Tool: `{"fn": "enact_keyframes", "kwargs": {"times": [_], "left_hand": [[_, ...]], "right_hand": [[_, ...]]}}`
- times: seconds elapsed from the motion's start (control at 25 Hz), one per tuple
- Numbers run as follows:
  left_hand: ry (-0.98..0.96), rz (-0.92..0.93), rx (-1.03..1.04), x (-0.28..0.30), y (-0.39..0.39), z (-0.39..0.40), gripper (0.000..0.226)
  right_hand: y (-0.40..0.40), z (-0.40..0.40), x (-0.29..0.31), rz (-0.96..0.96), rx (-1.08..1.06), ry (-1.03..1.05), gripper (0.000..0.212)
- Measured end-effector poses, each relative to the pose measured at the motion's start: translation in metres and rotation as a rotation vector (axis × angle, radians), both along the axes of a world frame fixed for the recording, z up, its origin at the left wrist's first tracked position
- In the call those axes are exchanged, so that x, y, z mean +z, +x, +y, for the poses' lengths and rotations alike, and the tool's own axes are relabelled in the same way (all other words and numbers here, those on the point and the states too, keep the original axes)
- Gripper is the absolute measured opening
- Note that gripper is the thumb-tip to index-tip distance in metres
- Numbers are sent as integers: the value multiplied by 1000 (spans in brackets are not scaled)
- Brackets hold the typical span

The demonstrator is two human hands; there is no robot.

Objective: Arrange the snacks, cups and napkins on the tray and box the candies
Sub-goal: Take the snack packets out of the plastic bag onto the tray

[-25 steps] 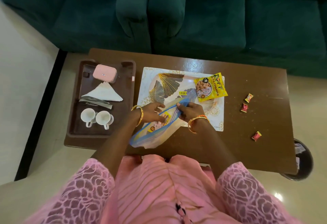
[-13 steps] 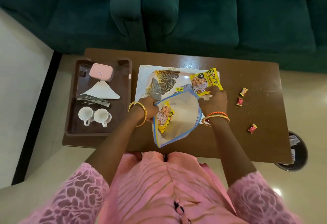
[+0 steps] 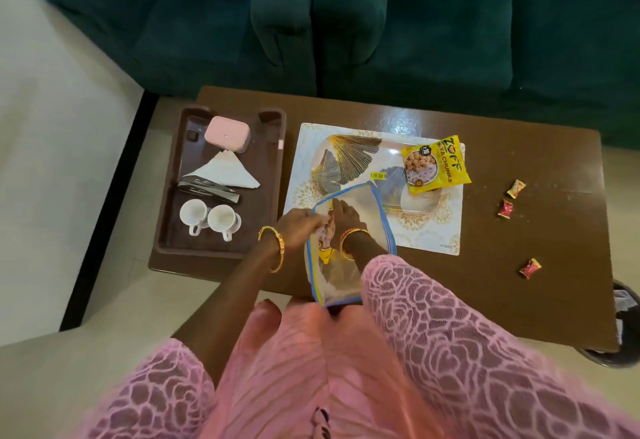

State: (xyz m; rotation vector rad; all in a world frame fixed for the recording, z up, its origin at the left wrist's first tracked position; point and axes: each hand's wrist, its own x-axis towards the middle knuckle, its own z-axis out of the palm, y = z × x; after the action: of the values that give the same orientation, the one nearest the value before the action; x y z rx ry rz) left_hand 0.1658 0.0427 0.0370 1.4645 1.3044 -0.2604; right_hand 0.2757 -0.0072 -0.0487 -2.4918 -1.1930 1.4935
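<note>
Snack packet [image 3: 326,254] inside clear pouch [image 3: 360,216], right hand [image 3: 346,217] fingers reaching it

Left hand [image 3: 300,227] pinched closed; right hand [image 3: 346,220] reaching forward, grip unclear.

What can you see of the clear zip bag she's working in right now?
The zip bag is clear, soft plastic with a blue edge. It lies at the table's near edge, its open mouth resting on the patterned white tray. The left hand holds the rim at the mouth; the right hand reaches inside. A yellow snack packet shows through the plastic, partly hidden by the hands.
</note>
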Motion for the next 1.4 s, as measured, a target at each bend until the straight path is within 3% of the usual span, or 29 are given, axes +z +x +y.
{"fn": "enact_keyframes", "kwargs": {"times": [0.2,0.32,0.4,0.48,0.56,0.64,0.76,0.88,0.96,1.04,1.12,1.2,1.32,1.4], "left_hand": [[-20,-13,33,-8,-14,3,21],[0,-13,83,-18,-27,3,26],[87,11,96,-23,-34,2,30],[235,76,66,-27,-37,2,30],[352,124,12,-27,-35,3,25],[408,132,-6,-25,-31,5,17],[417,107,126,-25,-25,17,22],[377,67,137,-26,-19,32,8],[378,51,46,-28,-15,37,16],[386,34,-8,-29,-13,38,23],[359,0,-34,-32,-12,37,26],[307,-32,-35,-33,-10,34,19],[252,-9,-58,-35,-7,35,13],[165,-30,-114,-34,-4,37,29]], "right_hand": [[-13,7,-30,-109,302,-16,91],[-20,13,-28,-236,440,100,52],[-21,12,-22,-230,598,107,34],[-24,12,-9,-215,761,18,33],[-28,16,16,-230,760,24,36],[-30,20,53,-245,627,108,36],[-17,14,109,-200,326,271,29],[7,-5,157,-85,64,404,9],[26,-16,176,15,-149,470,20],[46,-22,184,189,-438,538,27],[64,-27,177,397,-749,585,14],[75,-29,162,553,-1011,547,42],[85,-32,140,687,-1230,553,51],[91,-32,127,653,-1286,546,46]]}}
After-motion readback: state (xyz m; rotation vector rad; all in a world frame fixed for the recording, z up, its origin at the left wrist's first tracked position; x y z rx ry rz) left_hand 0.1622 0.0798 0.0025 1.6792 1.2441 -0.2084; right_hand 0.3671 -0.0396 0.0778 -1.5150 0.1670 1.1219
